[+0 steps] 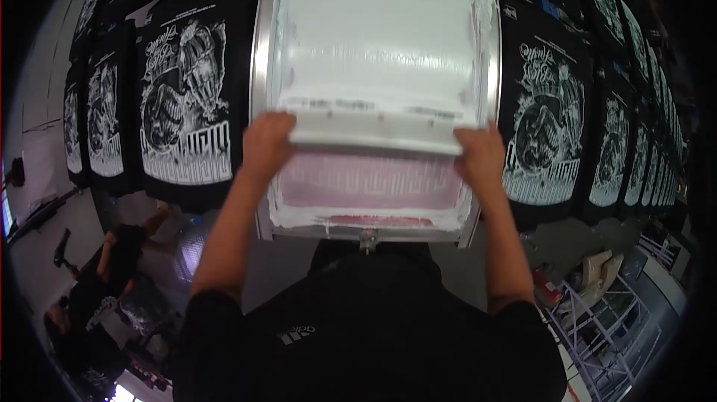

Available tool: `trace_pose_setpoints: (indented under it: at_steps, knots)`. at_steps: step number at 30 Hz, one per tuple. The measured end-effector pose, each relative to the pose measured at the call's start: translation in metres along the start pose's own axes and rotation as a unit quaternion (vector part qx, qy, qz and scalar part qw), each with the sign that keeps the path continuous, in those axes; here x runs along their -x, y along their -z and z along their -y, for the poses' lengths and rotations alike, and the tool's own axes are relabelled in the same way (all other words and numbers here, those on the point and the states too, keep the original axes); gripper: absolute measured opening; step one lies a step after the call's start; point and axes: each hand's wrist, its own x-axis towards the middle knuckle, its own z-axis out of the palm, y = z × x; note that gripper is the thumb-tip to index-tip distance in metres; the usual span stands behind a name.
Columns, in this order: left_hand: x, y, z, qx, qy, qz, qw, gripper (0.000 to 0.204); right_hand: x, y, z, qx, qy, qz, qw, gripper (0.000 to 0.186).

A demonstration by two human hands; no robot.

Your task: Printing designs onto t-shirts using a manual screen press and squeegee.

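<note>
A long squeegee (373,130) lies across a screen printing frame (261,51), reaching nearly from side to side. My left hand (269,141) grips its left end, and my right hand (481,150) grips its right end. White ink (373,29) covers the mesh on the far side of the squeegee. Nearer to me the mesh (366,182) is pinkish, with a faint angular pattern and white ink smeared round its borders. The squeegee's lower edge against the mesh is hidden from above.
Black shirts with white prints lie on boards to the left (187,103) and right (541,118), more beyond. A metal clamp (368,238) sits at the frame's near edge. Another person (112,268) is at lower left. A metal rack (609,327) stands at lower right.
</note>
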Motion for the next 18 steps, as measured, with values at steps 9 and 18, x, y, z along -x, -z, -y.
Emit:
trace_pose_setpoints:
  at_steps: [9,18]
  knots:
    - [-0.288,0.018,0.081,-0.094,-0.003,-0.038,0.995,0.038,-0.286,0.034,-0.102,0.118,-0.025,0.037,0.992,0.044]
    - [-0.046,0.091,-0.008,0.017,0.101,0.144,0.984,0.033,-0.043,0.091,0.015,0.014,-0.051,0.16,0.986,0.033]
